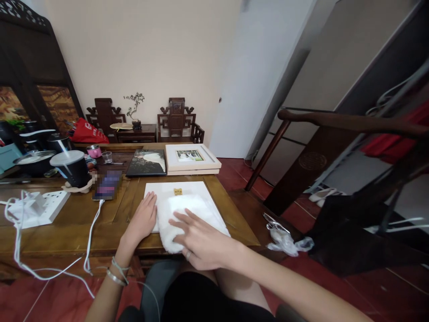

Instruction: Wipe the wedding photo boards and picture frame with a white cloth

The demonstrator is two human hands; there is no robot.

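Note:
A white fluffy cloth (172, 226) lies over the front of a flat white board (209, 203) on the wooden table, and part of it hangs past the table's front edge. My right hand (201, 237) rests on top of the cloth with its fingers spread. At the board's left edge, my left hand (145, 215) lies flat, fingers stretched out and holding nothing. A small yellow-gold piece with a wavy outline (178, 191) sits on the board just beyond the cloth.
Behind the board are a white picture frame (209, 157) and a dark picture panel (134, 163). To the left are a phone on a cable (109, 185), a power strip (55, 206) and a lidded cup (75, 172). A wooden chair (308, 165) stands right.

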